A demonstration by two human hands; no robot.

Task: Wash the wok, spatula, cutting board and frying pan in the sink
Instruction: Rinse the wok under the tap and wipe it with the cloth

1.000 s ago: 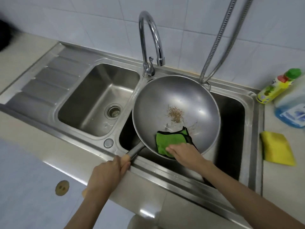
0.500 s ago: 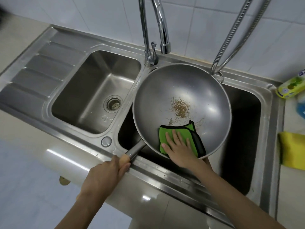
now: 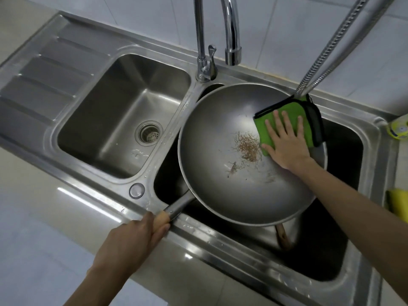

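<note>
Wok (image 3: 223, 155) is sitting tilted over the right basin of the sink (image 3: 362, 268), rim overlapping the divider, handle (image 3: 176, 208) pointing toward the near-left. Left hand (image 3: 132, 239) is gripping the handle's pale end, fingers clenched round it, at the sink's front edge. Right hand (image 3: 284, 142) is lying flat inside the wok on its far-right wall, fingers spread and released, palm pressing a green cloth (image 3: 293, 120) against the metal. Cloth's dark-trimmed edge is lapping over the wok rim. Brown residue (image 3: 248, 147) is sitting in the wok's middle, just left of the right hand, with smaller specks nearer the front. Left basin is showing its drain (image 3: 149, 134). Tap (image 3: 231, 34) is standing behind the divider, spout above the wok's far rim. Metal hose (image 3: 331, 45) is running down to the wok's far-right rim beside the cloth. Something brownish is showing under the wok in the right basin; can't tell what. Yellow item (image 3: 399, 202) is lying at the right edge on the counter.
</note>
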